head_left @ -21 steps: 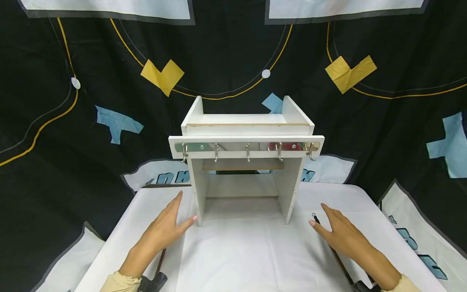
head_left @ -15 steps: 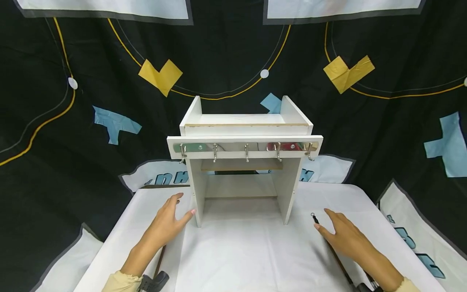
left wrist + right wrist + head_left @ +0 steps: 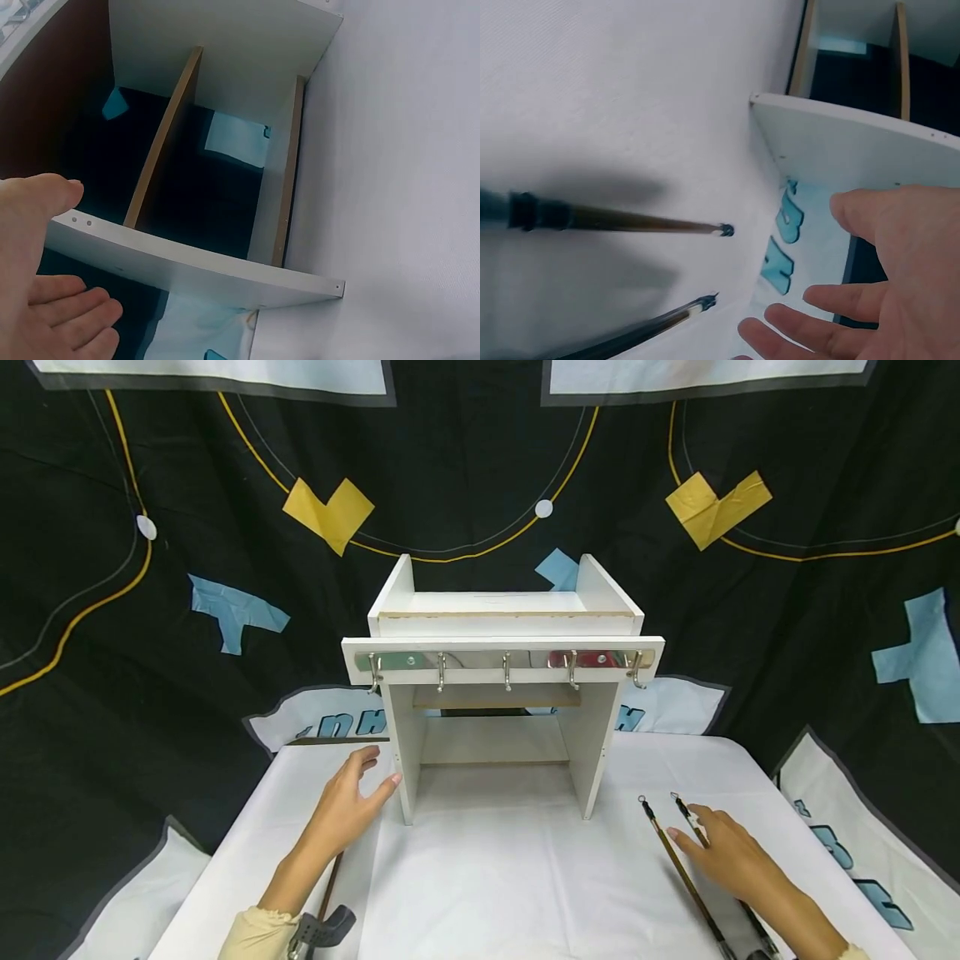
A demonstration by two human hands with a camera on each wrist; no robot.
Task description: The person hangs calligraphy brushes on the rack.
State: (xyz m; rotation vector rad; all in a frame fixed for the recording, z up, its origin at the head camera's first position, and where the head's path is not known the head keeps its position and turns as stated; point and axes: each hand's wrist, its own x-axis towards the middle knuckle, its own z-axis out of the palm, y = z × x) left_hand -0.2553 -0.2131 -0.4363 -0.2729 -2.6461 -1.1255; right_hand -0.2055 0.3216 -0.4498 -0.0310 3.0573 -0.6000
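A white shelf unit (image 3: 506,627) stands upright on the table, with a row of metal hooks (image 3: 506,672) across its front rail. My left hand (image 3: 347,810) is beside its left side panel (image 3: 405,752). The left thumb overlaps the panel's front edge in the head view; contact cannot be told. In the left wrist view, the fingers (image 3: 82,315) are loosely bent and hold nothing. My right hand (image 3: 731,852) is to the right of the unit, over part of a slim dark rod (image 3: 690,818). Relaxed fingers (image 3: 810,330) show in the right wrist view, with nothing gripped.
A second slim rod (image 3: 678,864) with a ring at its tip is left of the right hand. Another brown rod (image 3: 330,885) shows beside the left wrist. White cloth covers the table (image 3: 487,877). A dark curtain (image 3: 465,468) hangs behind.
My right hand has shifted right and slightly nearer, uncovering a second rod tip. The left fingers have bent a little, with that hand still beside the side panel. The unit has stayed put.
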